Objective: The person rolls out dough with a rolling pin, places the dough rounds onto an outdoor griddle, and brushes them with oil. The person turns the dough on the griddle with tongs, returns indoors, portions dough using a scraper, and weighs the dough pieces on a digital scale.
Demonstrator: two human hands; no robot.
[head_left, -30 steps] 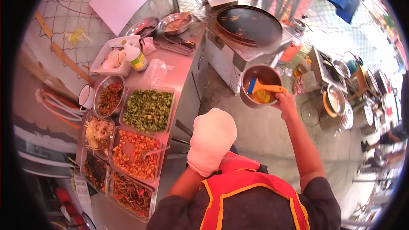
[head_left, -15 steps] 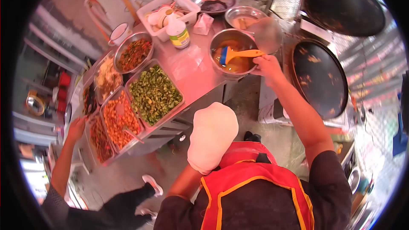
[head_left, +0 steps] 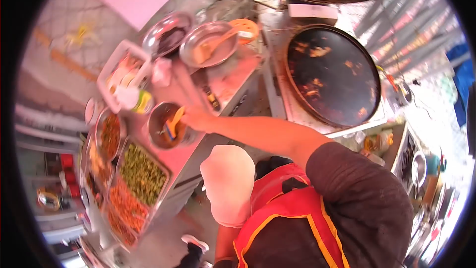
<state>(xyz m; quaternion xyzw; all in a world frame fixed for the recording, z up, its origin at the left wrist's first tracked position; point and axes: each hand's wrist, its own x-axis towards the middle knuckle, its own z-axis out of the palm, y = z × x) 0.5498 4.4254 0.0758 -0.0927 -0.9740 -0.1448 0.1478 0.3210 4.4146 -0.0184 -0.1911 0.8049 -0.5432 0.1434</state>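
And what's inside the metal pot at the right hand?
The metal pot holds a blue-ended brush and what looks like brownish liquid; its bottom is covered and can't be seen.

Nothing can be read: the yellow-green label [head_left: 145,102] on the white bottle [head_left: 128,98] to the left of the right hand [head_left: 197,119] is blurred, and the small white patch [head_left: 245,34] on the orange disc [head_left: 243,25] beyond that hand is too small to make out.

The bottle [head_left: 141,101] stands in the way between pot [head_left: 155,125] and tub [head_left: 106,92]
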